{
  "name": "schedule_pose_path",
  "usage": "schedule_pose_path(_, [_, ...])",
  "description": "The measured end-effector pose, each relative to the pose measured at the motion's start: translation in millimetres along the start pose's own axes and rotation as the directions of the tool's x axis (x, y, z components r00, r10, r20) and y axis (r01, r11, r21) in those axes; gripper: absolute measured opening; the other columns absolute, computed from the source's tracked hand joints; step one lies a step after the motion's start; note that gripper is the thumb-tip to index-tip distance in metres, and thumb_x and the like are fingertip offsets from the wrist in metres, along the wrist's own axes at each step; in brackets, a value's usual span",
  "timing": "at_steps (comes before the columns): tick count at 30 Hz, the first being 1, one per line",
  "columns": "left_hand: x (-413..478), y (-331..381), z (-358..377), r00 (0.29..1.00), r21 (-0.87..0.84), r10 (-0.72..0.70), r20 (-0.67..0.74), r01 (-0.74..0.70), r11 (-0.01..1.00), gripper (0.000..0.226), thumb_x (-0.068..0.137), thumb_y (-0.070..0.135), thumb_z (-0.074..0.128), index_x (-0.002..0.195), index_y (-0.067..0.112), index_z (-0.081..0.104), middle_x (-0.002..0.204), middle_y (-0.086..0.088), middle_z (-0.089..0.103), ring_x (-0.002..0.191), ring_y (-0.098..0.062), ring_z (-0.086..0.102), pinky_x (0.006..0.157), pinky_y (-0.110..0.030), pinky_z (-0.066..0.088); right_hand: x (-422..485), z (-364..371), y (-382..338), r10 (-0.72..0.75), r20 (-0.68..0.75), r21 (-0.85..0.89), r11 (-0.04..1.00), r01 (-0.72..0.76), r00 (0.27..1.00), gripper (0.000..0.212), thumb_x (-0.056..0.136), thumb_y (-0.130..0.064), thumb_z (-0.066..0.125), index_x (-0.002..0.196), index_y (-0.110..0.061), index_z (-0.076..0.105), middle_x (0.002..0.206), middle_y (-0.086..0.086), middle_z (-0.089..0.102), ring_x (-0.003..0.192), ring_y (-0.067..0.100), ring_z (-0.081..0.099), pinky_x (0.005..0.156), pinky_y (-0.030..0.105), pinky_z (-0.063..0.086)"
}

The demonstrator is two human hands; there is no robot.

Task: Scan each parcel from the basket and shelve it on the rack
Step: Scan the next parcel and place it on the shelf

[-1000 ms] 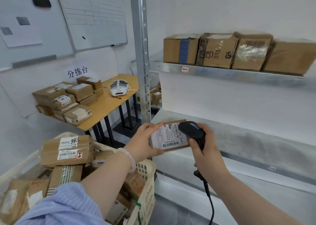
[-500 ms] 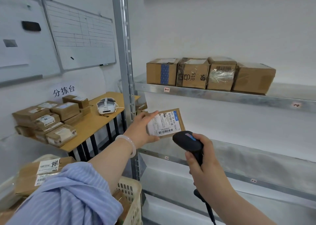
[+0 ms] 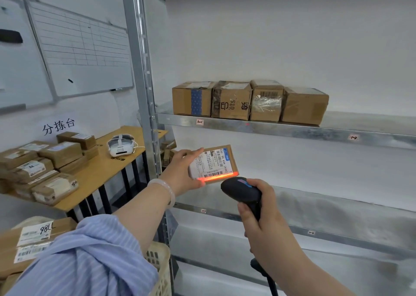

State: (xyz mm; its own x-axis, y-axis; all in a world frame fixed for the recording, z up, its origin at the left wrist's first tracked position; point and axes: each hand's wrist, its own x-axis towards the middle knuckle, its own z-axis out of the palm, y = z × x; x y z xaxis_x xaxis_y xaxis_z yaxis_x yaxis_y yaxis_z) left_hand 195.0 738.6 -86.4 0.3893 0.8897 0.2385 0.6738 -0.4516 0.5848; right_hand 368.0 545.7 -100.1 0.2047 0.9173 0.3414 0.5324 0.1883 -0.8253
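My left hand (image 3: 180, 172) holds a small flat cardboard parcel (image 3: 216, 161) by its left edge, its white label facing me, in front of the metal rack (image 3: 292, 131). My right hand (image 3: 263, 208) grips a black handheld scanner (image 3: 242, 190) just below and right of the parcel. A red-orange scan line glows across the parcel's lower edge near the barcode. The cream plastic basket (image 3: 158, 266) sits at bottom left, mostly hidden by my striped sleeve, with a labelled parcel (image 3: 33, 239) in it.
Several cardboard boxes (image 3: 247, 101) stand in a row on the upper shelf. The shelf (image 3: 337, 214) behind the scanner is bare. A wooden table (image 3: 99, 174) at left carries stacked parcels (image 3: 42, 160) and a white headset (image 3: 120, 146). A whiteboard (image 3: 81, 48) hangs on the wall.
My view has risen and the rack's upper shelf sits lower in frame. The parcel has lifted with my left hand, the scanner follows under it, and the red scan line now shines on the parcel.
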Motion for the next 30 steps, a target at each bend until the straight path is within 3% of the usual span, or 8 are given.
schedule_pose_path(11, [5,4,12,1.000,-0.006,0.018,0.020,-0.018,1.000,0.101,0.076,0.023,0.085,0.153,0.044,0.023,0.149,0.007,0.027,0.138,-0.017,0.031,0.105,-0.033,0.043,-16,-17,-8,-0.045,-0.027,-0.048,0.998,0.043,0.999,0.052,0.099,-0.029,0.053,0.107,-0.073,0.025,0.088,-0.021,0.056,0.066,-0.010,0.056,0.056,0.009,0.043])
schedule_pose_path(16, [9,1,14,0.998,0.012,0.032,0.044,-0.033,0.999,0.103,0.074,0.030,0.086,0.152,0.047,0.021,0.147,0.011,0.025,0.131,-0.008,0.028,0.109,-0.034,0.038,-21,-24,-8,-0.043,-0.040,-0.038,0.998,0.042,0.998,0.054,0.098,-0.030,0.054,0.107,-0.075,0.024,0.093,-0.023,0.057,0.070,-0.010,0.057,0.058,0.009,0.043])
schedule_pose_path(19, [10,6,17,0.998,-0.025,0.046,0.050,-0.044,0.999,0.103,0.074,0.030,0.086,0.152,0.046,0.023,0.141,0.013,0.026,0.124,-0.003,0.026,0.108,-0.025,0.027,-22,-28,-5,-0.020,-0.048,-0.019,1.000,0.019,0.999,0.053,0.098,-0.031,0.053,0.109,-0.075,0.024,0.094,-0.023,0.057,0.075,-0.008,0.059,0.054,0.013,0.044])
schedule_pose_path(22, [8,23,21,0.997,-0.077,0.053,0.051,-0.049,0.996,0.102,0.073,0.031,0.087,0.152,0.045,0.024,0.132,0.017,0.026,0.121,-0.002,0.028,0.105,-0.020,0.023,-22,-36,2,0.007,-0.092,0.011,1.000,-0.006,0.996,0.051,0.098,-0.031,0.054,0.114,-0.072,0.028,0.101,-0.023,0.061,0.083,-0.002,0.062,0.062,0.022,0.048])
schedule_pose_path(26, [5,67,31,0.994,-0.144,0.098,0.041,-0.091,0.985,0.098,0.074,0.039,0.084,0.153,0.044,0.026,0.139,0.008,0.036,0.120,-0.007,0.038,0.105,-0.026,0.034,-16,-56,12,0.016,-0.197,0.033,0.999,-0.010,0.980,0.049,0.097,-0.031,0.054,0.117,-0.069,0.030,0.103,-0.025,0.060,0.083,0.009,0.065,0.064,0.037,0.057])
schedule_pose_path(30, [10,131,41,0.990,-0.207,0.138,0.025,-0.130,0.970,0.093,0.076,0.047,0.080,0.152,0.045,0.026,0.140,0.006,0.041,0.116,-0.013,0.048,0.091,-0.031,0.053,-13,-84,18,-0.033,-0.317,0.043,0.998,0.050,0.948,0.049,0.097,-0.032,0.054,0.121,-0.067,0.031,0.107,-0.036,0.055,0.079,0.007,0.066,0.061,0.043,0.059])
